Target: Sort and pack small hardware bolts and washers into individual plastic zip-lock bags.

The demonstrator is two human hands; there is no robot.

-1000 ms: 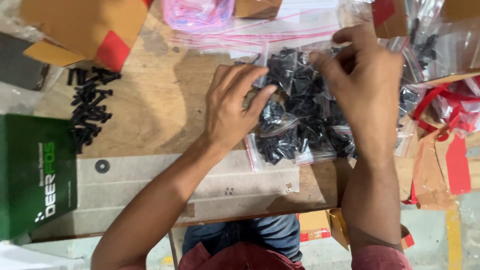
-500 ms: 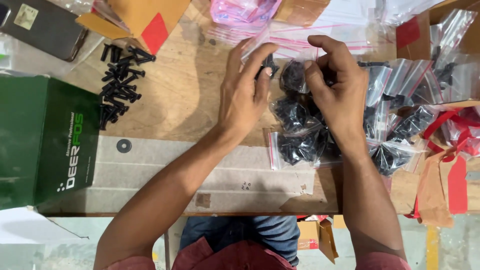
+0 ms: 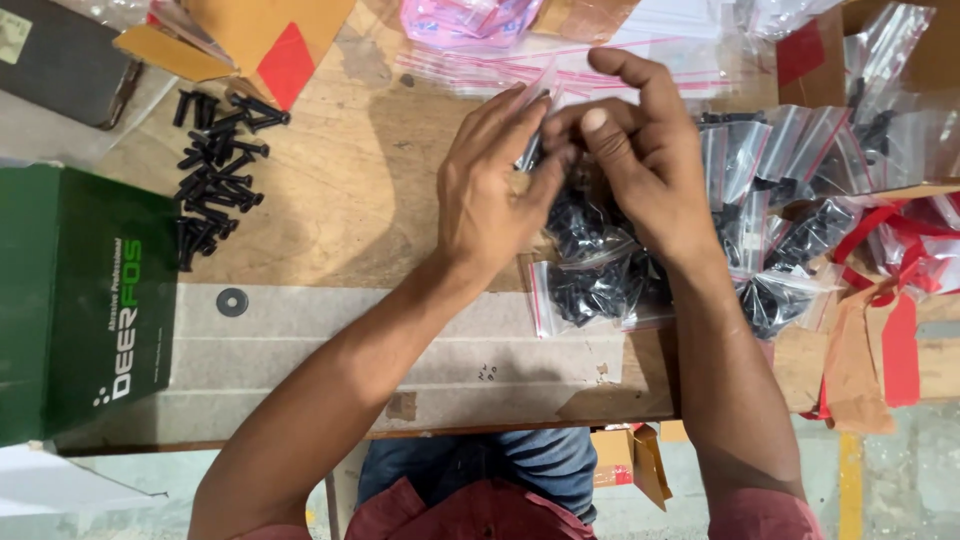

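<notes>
My left hand [image 3: 495, 185] and my right hand [image 3: 640, 160] meet at the fingertips over the wooden table [image 3: 350, 200]. Together they pinch the top edge of a small clear zip bag [image 3: 535, 130] with a red strip. Below the hands lie filled clear bags of black screws [image 3: 595, 285]. More such bags [image 3: 790, 240] are stacked to the right of my right wrist. A loose pile of black screws [image 3: 215, 170] lies at the left of the table.
A green box [image 3: 80, 300] stands at the left edge. A black washer [image 3: 232, 301] lies near it. Empty zip bags [image 3: 560, 60] and a pink bag [image 3: 470, 20] are at the back. Cardboard pieces with red tape [image 3: 870, 350] sit right, a dark phone [image 3: 60, 60] far left.
Both hands have lifted off the heap of filled bags and come together higher up, pinching a small bag's top. The view has shifted, so the table things sit lower and further right.
</notes>
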